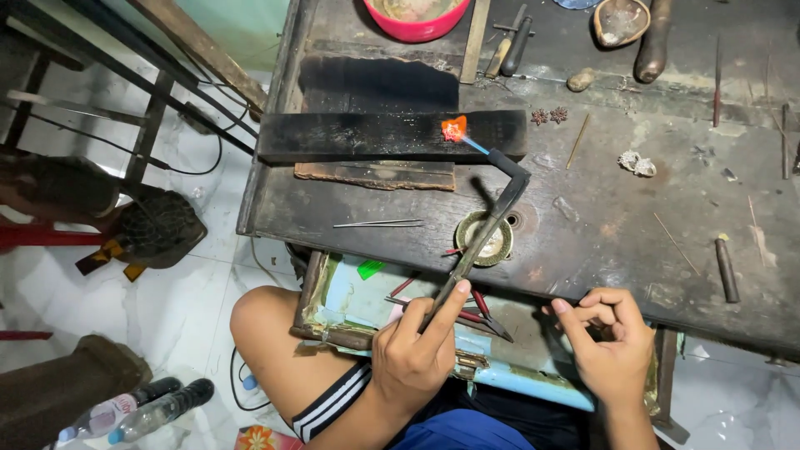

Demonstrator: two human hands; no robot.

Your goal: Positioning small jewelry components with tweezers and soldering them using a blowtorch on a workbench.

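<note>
My left hand grips a long dark blowtorch, its bent nozzle pointing up and left. A thin blue flame from the nozzle reaches a small piece glowing orange-red on a charred black block. My right hand rests by the bench's near edge with fingers curled; nothing shows in it. Thin metal tweezers lie on the bench left of the torch. A small round brass dish sits under the torch shaft.
The dark worn workbench carries two small star-shaped pieces, a white crumpled lump, thin sticks and rods. A pink bowl stands at the back. Pliers lie in an open drawer. Plastic bottles lie on the tiled floor.
</note>
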